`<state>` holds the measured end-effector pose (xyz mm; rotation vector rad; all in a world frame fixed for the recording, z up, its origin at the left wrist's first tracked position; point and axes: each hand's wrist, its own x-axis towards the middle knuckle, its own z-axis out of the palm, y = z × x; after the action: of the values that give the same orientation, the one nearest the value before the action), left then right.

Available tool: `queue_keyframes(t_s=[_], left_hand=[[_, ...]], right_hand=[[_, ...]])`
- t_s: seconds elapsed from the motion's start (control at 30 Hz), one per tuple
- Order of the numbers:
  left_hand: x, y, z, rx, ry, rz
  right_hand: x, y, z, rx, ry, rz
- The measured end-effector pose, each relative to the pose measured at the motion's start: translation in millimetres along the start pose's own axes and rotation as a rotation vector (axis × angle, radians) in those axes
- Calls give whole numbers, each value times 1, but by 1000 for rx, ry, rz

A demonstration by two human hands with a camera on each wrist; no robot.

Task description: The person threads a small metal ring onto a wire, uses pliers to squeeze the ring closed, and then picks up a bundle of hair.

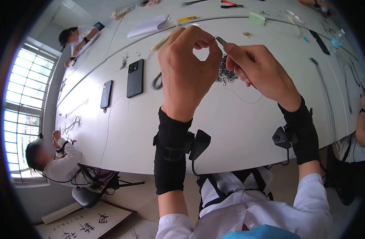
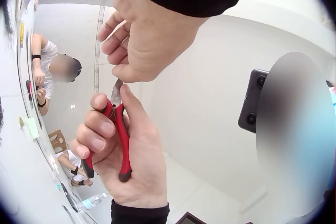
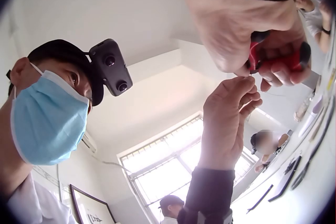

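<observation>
Over the white table (image 1: 142,135), the left hand (image 1: 186,71) and the right hand (image 1: 262,71) meet in mid-air. To the left of the left hand, a black phone (image 1: 135,78) lies on the tabletop. The right hand grips red-handled pliers (image 2: 123,134), fingers curled round them. A pile of small dark bits (image 1: 227,73) sits partly hidden by the right hand. At the pliers' tip, the left thumb and forefinger pinch a tiny piece (image 1: 216,38), too small to identify.
</observation>
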<state>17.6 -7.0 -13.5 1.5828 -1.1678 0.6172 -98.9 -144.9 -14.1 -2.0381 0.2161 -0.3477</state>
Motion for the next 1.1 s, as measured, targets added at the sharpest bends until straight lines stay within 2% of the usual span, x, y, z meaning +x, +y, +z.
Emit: queue_keyframes(t_s=[0.13, 0.23, 0.33, 0.43, 0.6, 0.7, 0.8, 0.97, 1.1], left_hand=[[1, 3, -4, 68, -32, -26], [1, 3, -4, 50, -40, -36], [3, 2, -5, 22, -58, -30], [4, 4, -7, 18, -119, 10], [4, 5, -8, 5, -191, 82], [4, 8, -6, -21, -174, 51], [1, 8, -4, -150, -145, -185], [0, 21, -1, -463, -220, -503], [-2, 23, 3, -574, -193, -567]], right_hand=[[-2, -3, 3, -14, 58, -23], [-1, -5, 0, -36, 17, -13], [1, -6, -6, 143, -36, 83], [1, -9, -12, 355, -16, 85], [3, 1, -14, 524, -59, 95], [3, 0, -15, 585, -55, 87], [2, -2, -16, 596, -16, 76], [1, -5, -12, 593, 64, 78], [1, -5, -9, 579, 82, 76]])
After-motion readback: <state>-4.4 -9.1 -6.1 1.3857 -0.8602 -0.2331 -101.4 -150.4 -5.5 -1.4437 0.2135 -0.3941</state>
